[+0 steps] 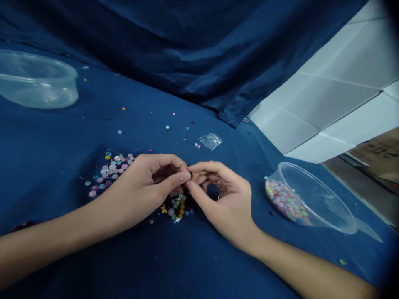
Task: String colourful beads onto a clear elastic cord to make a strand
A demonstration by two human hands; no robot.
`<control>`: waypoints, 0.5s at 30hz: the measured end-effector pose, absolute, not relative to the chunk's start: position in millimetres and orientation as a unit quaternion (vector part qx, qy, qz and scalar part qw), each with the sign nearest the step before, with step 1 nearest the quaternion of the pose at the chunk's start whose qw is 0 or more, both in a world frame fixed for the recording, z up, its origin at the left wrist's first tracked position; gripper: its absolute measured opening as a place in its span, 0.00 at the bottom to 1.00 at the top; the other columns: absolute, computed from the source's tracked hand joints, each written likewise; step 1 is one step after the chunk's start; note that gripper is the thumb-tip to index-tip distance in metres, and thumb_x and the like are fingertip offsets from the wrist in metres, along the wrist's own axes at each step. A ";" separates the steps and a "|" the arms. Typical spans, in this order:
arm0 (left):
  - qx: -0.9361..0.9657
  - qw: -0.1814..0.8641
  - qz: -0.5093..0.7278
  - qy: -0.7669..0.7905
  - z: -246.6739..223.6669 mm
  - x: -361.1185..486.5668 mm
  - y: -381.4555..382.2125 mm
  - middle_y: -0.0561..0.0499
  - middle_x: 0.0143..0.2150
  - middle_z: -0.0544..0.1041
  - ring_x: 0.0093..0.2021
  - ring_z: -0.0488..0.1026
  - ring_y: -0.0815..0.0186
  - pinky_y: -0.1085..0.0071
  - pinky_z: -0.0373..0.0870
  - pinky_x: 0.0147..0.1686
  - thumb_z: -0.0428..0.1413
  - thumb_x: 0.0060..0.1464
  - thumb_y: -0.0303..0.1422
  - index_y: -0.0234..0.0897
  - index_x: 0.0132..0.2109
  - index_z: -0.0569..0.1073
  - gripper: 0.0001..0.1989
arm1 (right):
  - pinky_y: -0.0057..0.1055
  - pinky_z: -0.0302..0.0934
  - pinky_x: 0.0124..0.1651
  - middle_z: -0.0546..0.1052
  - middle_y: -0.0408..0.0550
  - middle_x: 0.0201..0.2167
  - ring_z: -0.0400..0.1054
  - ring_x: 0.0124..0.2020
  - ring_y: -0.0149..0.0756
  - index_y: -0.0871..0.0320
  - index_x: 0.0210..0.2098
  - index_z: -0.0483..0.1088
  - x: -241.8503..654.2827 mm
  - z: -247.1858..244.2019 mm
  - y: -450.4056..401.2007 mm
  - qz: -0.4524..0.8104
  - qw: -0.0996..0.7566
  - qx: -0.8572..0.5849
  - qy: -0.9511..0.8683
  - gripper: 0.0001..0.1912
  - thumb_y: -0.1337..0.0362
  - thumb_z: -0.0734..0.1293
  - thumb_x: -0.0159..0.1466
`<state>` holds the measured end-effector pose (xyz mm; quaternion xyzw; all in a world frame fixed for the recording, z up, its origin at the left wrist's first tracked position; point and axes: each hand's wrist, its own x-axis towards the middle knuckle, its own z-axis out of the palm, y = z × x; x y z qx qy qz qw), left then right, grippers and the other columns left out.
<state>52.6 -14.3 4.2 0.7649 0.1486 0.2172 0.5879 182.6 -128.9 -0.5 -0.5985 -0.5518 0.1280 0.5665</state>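
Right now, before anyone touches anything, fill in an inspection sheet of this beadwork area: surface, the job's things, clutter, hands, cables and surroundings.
surface: navy blue cloth, creased, rising at the back.
the job's things: mixed bead cluster beneath the hands; pastel bead pile beside the left hand; tilted clear plastic bowl holding pale beads.
clutter: stray beads; small clear plastic bag; clear plastic tub at far left.
hands: left hand and right hand meet at the fingertips; anything held is too small to tell.
cables: nothing seen.
surroundings: white tiled wall; cardboard at right.
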 end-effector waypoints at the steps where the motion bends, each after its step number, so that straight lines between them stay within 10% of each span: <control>1: 0.766 0.587 0.219 0.147 4.3 52.4 -14.3 0.59 0.30 0.76 0.30 0.70 0.74 0.81 0.62 0.28 0.56 0.62 0.34 0.41 0.36 0.77 0.07 | 0.31 0.64 0.28 0.75 0.40 0.27 0.68 0.26 0.30 0.56 0.39 0.74 182.4 -0.5 -128.9 0.128 0.567 -0.598 -0.552 0.11 0.76 0.68 0.60; 15: 0.757 0.595 0.227 0.146 -0.7 53.8 -13.0 0.59 0.28 0.75 0.29 0.69 0.74 0.83 0.63 0.27 0.57 0.61 0.35 0.40 0.35 0.77 0.07 | 0.30 0.64 0.29 0.76 0.41 0.27 0.68 0.25 0.29 0.60 0.40 0.74 183.9 -1.8 -127.3 0.152 0.579 -0.583 -0.549 0.10 0.76 0.69 0.59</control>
